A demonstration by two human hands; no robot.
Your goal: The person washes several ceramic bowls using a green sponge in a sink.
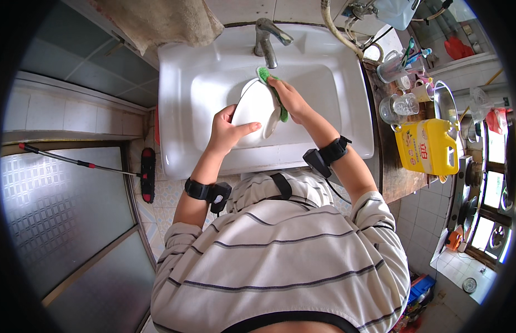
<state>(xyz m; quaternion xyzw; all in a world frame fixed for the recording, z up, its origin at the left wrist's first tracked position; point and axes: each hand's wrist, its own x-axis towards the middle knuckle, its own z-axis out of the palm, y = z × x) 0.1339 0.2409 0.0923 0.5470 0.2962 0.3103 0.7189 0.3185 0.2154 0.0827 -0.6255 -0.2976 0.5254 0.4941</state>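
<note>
My left hand (225,130) grips a white dish (254,106) by its left side, with the thumb laid across its near part. The dish is tilted over the basin of a white ceramic sink (353,87). Against its far right edge, my right hand (289,98) holds a green scrubbing cloth (263,75). Part of that cloth hangs below the palm along the dish's right side. More white dishware shows beside and behind the dish, but I cannot tell how many pieces there are. The metal faucet (264,41) stands just beyond my hands; no running water is visible.
On the wooden counter (401,185) at right stand a yellow detergent jug (424,147), a glass jar (391,108) and a cup of toothbrushes (391,68). A beige towel (174,21) hangs over the sink's far left corner. A long-handled brush (147,175) leans at left.
</note>
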